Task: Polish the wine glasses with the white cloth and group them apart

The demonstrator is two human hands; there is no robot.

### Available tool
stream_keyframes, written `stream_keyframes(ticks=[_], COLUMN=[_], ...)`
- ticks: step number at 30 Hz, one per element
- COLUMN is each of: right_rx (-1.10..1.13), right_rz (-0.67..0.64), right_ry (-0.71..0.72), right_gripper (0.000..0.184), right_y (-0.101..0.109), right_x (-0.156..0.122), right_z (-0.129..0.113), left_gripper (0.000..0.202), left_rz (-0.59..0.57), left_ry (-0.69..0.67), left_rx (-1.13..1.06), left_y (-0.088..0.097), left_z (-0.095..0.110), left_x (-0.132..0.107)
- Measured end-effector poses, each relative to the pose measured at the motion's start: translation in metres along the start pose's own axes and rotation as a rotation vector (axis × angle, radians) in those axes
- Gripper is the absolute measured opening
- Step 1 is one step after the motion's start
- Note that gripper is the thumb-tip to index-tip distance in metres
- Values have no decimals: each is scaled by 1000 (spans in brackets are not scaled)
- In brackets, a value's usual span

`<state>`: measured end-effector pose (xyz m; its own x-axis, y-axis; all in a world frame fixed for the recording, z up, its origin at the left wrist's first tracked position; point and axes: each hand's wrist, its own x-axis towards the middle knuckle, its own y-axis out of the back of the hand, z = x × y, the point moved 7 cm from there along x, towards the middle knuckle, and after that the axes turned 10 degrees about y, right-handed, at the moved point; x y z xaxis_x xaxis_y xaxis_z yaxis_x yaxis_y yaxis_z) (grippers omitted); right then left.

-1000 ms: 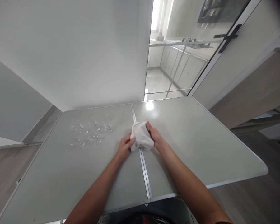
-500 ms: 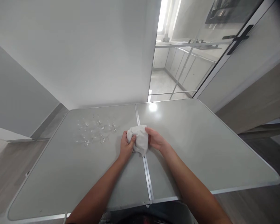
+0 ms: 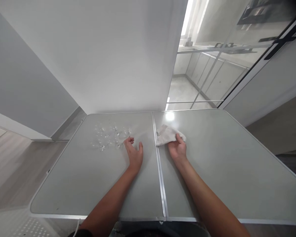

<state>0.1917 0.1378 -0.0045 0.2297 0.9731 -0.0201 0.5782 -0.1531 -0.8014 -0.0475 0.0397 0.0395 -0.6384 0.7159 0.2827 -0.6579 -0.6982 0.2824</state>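
A white cloth (image 3: 168, 134) hangs from my right hand (image 3: 178, 148), pinched between thumb and fingers just right of the table's metal seam. My left hand (image 3: 135, 154) is empty, its thumb and curled fingers apart, at the right edge of a group of clear stemmed glasses (image 3: 118, 134). The fingertips are close to the nearest glass; whether they touch it I cannot tell. Several glasses stand together on the left half of the table, and their transparent outlines are hard to separate.
The pale grey folding table (image 3: 88, 184) has a metal rim and a metal seam (image 3: 161, 177) across its middle. A white wall (image 3: 118, 65) rises behind it. At the back right is a glass-paned door (image 3: 202, 75) with a black handle (image 3: 282, 41).
My left hand has let go of the cloth and moved left toward the glasses. My right hand has kept the cloth, which now spreads looser, right of the seam. The view has shifted left.
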Motion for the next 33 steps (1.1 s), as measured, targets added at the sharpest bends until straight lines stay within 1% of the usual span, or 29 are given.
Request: stream_keyframes(ticks=[2, 6, 11, 15, 20, 25, 28, 33], right_rx=[-5, -9, -22, -16, -21, -25, -28, -70], right_rz=[2, 0, -22, -74, -125, -138, -133, -141], right_ry=[16, 19, -24, -27, -23, -29, -33, -32], right_gripper=[23, 23, 20, 21, 21, 23, 25, 29], right_y=[1, 1, -1, -9, -19, -18, -17, -16], right_x=[1, 1, -2, -5, -9, -9, -9, -9], right_z=[1, 4, 8, 8, 8, 11, 11, 15], left_gripper=[38, 49, 78, 85, 84, 83, 81, 70], left_rz=[-11, 18, 1, -33, -50, -18, -44, -74], left_ry=[60, 163, 208, 228, 235, 233, 206, 138], left_rx=[-7, 25, 5, -26, -118, -85, -74, -56], left_y=[-1, 2, 2, -4, -10, -8, -10, -13], left_z=[-9, -25, -36, -39, -43, -49, -49, -45], left_x=[-1, 4, 16, 24, 33, 42, 47, 54])
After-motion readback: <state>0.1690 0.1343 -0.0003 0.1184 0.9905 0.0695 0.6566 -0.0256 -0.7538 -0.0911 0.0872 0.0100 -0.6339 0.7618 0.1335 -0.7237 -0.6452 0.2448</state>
